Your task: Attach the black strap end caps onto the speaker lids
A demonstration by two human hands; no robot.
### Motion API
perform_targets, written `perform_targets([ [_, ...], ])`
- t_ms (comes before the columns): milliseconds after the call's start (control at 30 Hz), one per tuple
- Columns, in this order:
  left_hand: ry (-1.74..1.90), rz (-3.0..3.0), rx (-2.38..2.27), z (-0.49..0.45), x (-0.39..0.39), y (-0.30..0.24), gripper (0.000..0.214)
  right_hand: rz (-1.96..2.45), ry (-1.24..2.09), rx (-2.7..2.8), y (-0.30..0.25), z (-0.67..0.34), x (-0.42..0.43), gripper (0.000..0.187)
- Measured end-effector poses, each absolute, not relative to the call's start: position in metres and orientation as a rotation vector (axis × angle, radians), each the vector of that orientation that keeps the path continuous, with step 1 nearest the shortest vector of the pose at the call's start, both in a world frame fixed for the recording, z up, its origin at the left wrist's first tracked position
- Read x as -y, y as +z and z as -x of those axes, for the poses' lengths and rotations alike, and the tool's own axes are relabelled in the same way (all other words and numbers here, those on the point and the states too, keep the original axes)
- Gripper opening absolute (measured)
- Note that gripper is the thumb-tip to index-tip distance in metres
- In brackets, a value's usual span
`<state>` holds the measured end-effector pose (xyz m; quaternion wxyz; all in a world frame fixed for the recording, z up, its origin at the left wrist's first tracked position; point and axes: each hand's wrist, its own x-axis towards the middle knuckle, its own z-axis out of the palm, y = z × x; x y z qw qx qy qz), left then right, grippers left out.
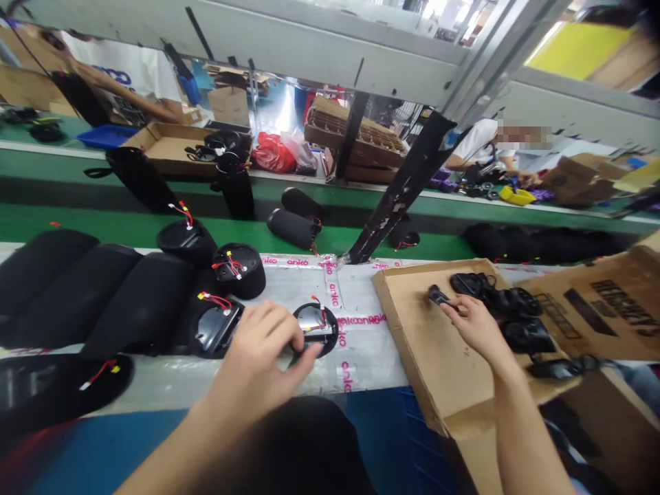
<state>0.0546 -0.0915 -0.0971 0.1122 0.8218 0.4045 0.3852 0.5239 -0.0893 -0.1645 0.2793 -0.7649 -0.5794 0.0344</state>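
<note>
My left hand [262,350] is over the bench, fingers curled and thumb bent in toward them; what they hold, if anything, I cannot make out. Just beyond its thumb is the round end of a black part [333,337] with red and yellow wires. Over a shallow cardboard box [438,378], my right hand [474,326] pinches a small black plastic part [438,295]. Close by in the box are several black plastic parts [520,302]. Left of my left hand, a black speaker-like cylinder [219,333] shows a wired open end.
Several black fabric-covered cylinders [139,295] lie side by side at the left. A green conveyor [232,230] runs behind the bench, carrying more cylinders [291,229]. A dark slanted post [397,192] rises at the bench's back edge. Two people work across the line.
</note>
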Motion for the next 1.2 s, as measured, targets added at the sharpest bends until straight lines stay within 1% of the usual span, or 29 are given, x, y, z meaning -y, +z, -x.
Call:
perform_targets([
  [33,1.136,-2.463,-1.184,-0.059,0.094,-0.101,0.030,2.002,0.188,1.557,-0.158,-0.512,0.094,0.055],
  [67,1.135,-2.494,-1.207,-0.063,0.095,-0.106,0.031,1.921,0.309,1.563,-0.153,-0.497,0.098,0.054],
  [167,1.120,-2.498,-1.320,-0.075,0.090,-0.119,0.017,1.668,0.628,1.604,-0.149,-0.427,0.112,0.043],
  [200,1.113,-2.483,-1.340,-0.078,0.089,-0.122,0.015,1.656,0.647,1.656,-0.153,-0.401,0.116,0.038],
  [300,1.135,-2.414,-1.327,-0.085,0.087,-0.128,0.019,1.779,0.585,1.895,-0.169,-0.339,0.125,0.027],
  [400,1.215,-2.309,-1.269,-0.093,0.086,-0.132,0.017,1.774,0.662,2.139,-0.178,-0.314,0.130,0.011],
  [433,1.246,-2.270,-1.252,-0.095,0.085,-0.133,0.015,1.737,0.680,2.210,-0.178,-0.313,0.130,0.021],
  [533,1.294,-2.179,-1.189,-0.098,0.079,-0.135,0.005,1.637,0.542,2.419,-0.177,-0.319,0.123,0.075],
  [567,1.287,-2.165,-1.150,-0.097,0.076,-0.136,0.003,1.593,0.486,2.490,-0.178,-0.322,0.119,0.087],
  [600,1.272,-2.155,-1.100,-0.095,0.073,-0.136,0.003,1.542,0.462,2.551,-0.179,-0.324,0.114,0.093],
  [667,1.250,-2.131,-1.015,-0.090,0.068,-0.137,0.004,1.474,0.527,2.599,-0.180,-0.327,0.104,0.094],
  [733,1.254,-2.091,-1.000,-0.085,0.067,-0.138,0.004,1.498,0.657,2.481,-0.177,-0.331,0.097,0.086],
  [800,1.282,-2.037,-1.046,-0.085,0.068,-0.139,0.004,1.556,0.825,2.194,-0.169,-0.337,0.096,0.075],
  [900,1.334,-1.936,-1.111,-0.090,0.073,-0.141,0.014,1.441,1.064,1.646,-0.153,-0.343,0.101,0.070],
  [967,1.355,-1.919,-1.113,-0.094,0.075,-0.139,0.015,1.250,1.153,1.355,-0.146,-0.340,0.106,0.072],
  [1033,1.348,-1.992,-1.079,-0.095,0.076,-0.136,0.011,1.089,1.212,1.184,-0.144,-0.333,0.108,0.077],
  [1100,1.333,-2.107,-1.034,-0.095,0.076,-0.132,0.010,1.015,1.262,1.140,-0.143,-0.325,0.109,0.081],
  [1200,1.356,-2.158,-1.018,-0.094,0.075,-0.129,0.014,0.989,1.286,1.250,-0.141,-0.318,0.109,0.081],
])
